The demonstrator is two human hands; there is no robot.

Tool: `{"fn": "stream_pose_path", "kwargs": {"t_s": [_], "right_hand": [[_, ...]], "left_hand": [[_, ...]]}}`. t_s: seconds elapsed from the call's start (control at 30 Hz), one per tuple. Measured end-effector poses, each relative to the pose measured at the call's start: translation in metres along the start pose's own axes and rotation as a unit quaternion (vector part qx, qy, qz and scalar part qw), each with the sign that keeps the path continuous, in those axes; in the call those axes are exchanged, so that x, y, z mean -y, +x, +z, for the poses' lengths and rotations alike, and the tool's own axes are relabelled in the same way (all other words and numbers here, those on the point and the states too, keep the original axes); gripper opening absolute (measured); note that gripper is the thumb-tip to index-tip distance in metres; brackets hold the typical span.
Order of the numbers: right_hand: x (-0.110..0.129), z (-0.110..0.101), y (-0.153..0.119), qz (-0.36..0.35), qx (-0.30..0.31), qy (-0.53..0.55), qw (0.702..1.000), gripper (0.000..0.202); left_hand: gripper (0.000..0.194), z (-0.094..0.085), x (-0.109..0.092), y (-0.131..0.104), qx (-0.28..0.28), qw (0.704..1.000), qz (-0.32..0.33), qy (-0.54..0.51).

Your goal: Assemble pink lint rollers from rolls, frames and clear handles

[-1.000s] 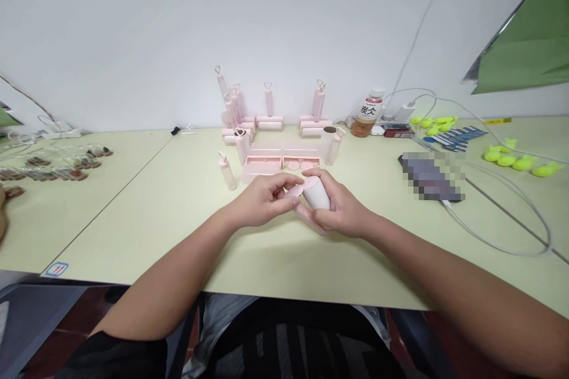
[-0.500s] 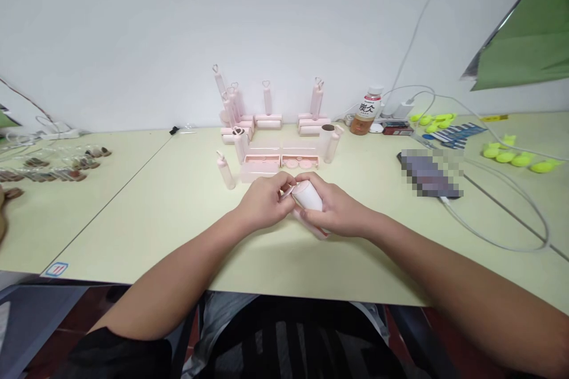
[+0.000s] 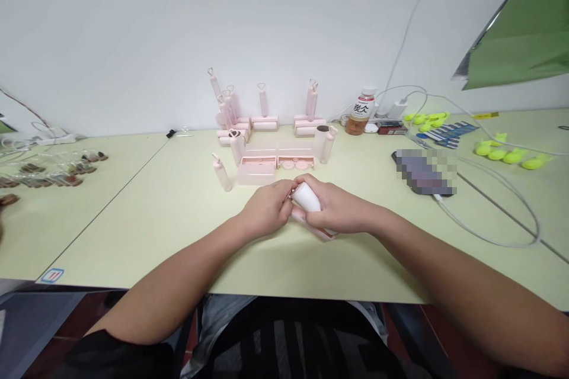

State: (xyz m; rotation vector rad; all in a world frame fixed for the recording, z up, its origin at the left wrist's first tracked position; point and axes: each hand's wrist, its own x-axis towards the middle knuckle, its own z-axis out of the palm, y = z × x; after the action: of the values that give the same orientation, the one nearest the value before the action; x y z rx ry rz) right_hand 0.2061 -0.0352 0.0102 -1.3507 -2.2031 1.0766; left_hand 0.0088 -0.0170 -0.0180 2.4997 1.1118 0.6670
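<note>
My right hand point(image 3: 340, 208) is wrapped around a white lint roller roll point(image 3: 306, 195), held tilted above the table. Directly beneath it, partly covered by the hand, is a long pink case point(image 3: 315, 228). My left hand point(image 3: 268, 208) has its fingers pinched together at the roll's upper left end, touching it; what sits between those fingers is mostly hidden. Ahead of my hands are open pink trays point(image 3: 256, 173) with round pink end pieces point(image 3: 296, 163). A pink handle point(image 3: 222, 174) stands to their left, another handle point(image 3: 327, 148) to their right.
Pink rollers with upright heart-ringed handles point(image 3: 262, 103) line the wall. A bottle point(image 3: 359, 115), a phone point(image 3: 422, 173) with its cable, yellow-green pieces point(image 3: 511, 155) and blue-white packets point(image 3: 453, 132) lie to the right. Small bagged items point(image 3: 57, 172) are at the far left.
My left fingers have closed in against the roll's end, and the thin pale piece seen between them before is now mostly hidden. The view has shifted slightly.
</note>
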Motion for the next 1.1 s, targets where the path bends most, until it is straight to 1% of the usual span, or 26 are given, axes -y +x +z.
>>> {"fn": "stream_pose_path", "kwargs": {"t_s": [0.1, 0.27, 0.4, 0.47, 0.57, 0.67, 0.77, 0.83, 0.97, 1.1], "right_hand": [[0.0, -0.002, -0.001, 0.0, 0.014, -0.017, 1.0, 0.046], [0.0, -0.002, -0.003, 0.004, 0.06, -0.029, 0.998, 0.046], [-0.007, 0.0, -0.003, -0.041, 0.065, -0.027, 0.997, 0.039], [-0.012, 0.001, -0.002, -0.069, 0.066, -0.017, 0.995, 0.041], [-0.018, 0.004, 0.001, -0.095, 0.068, 0.013, 0.993, 0.048], [-0.021, 0.006, 0.003, -0.111, 0.057, 0.03, 0.992, 0.049], [-0.023, 0.005, 0.004, -0.12, 0.038, 0.022, 0.992, 0.051], [-0.023, 0.003, 0.003, -0.119, 0.029, 0.018, 0.992, 0.05], [-0.021, 0.003, 0.002, -0.116, 0.032, 0.028, 0.992, 0.047], [-0.019, 0.005, 0.002, -0.109, 0.045, 0.06, 0.991, 0.053]], "left_hand": [[0.027, 0.0, -0.001, 0.0, 0.017, 1.0, -0.002, 0.008], [0.023, -0.003, -0.003, 0.0, 0.029, 0.999, -0.008, -0.012], [0.018, -0.009, -0.001, -0.001, 0.035, 0.997, -0.015, -0.063], [0.018, -0.012, 0.001, 0.0, 0.041, 0.993, -0.021, -0.108], [0.022, -0.016, 0.007, 0.001, 0.058, 0.977, -0.052, -0.199], [0.026, -0.02, 0.013, 0.004, 0.092, 0.949, -0.074, -0.293], [0.039, -0.021, 0.017, 0.005, 0.116, 0.926, -0.077, -0.351], [0.044, -0.021, 0.018, 0.005, 0.114, 0.924, -0.071, -0.358], [0.041, -0.02, 0.016, 0.005, 0.101, 0.927, -0.065, -0.355], [0.041, -0.018, 0.016, 0.005, 0.088, 0.926, -0.067, -0.361]]}}
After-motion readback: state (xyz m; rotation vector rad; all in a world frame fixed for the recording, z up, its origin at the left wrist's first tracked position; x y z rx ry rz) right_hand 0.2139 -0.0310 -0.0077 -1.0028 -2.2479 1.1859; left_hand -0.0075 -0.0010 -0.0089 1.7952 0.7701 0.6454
